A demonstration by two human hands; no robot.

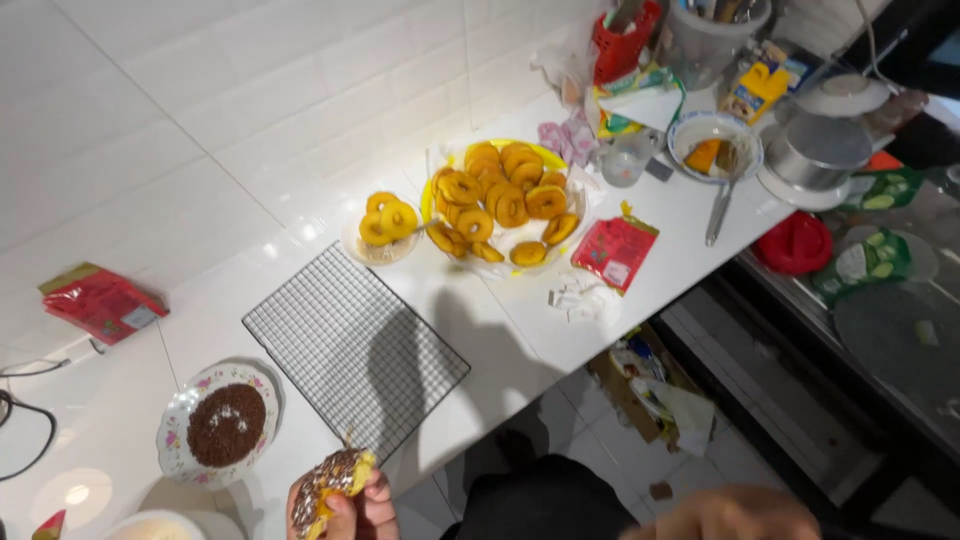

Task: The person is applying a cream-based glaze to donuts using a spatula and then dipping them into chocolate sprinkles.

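Both hands are bare, with no glove, ring or watch to be seen. Of the left hand [355, 510] only the fingers and knuckles show at the bottom edge; the right hand [725, 515] is blurred. Dark clothing covers the body between them.

A sprinkle-coated yellow doughnut [328, 485] sits tilted, low near the counter's edge.

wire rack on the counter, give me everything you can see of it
The wire rack is a dark, thin metal grid of fine square mesh, rectangular, lying flat on the white counter and turned diagonally to its edge. Nothing sits on it; a shadow crosses its right part. A floral plate of brown sprinkles lies to its left, a small bowl of doughnuts just beyond its far corner.
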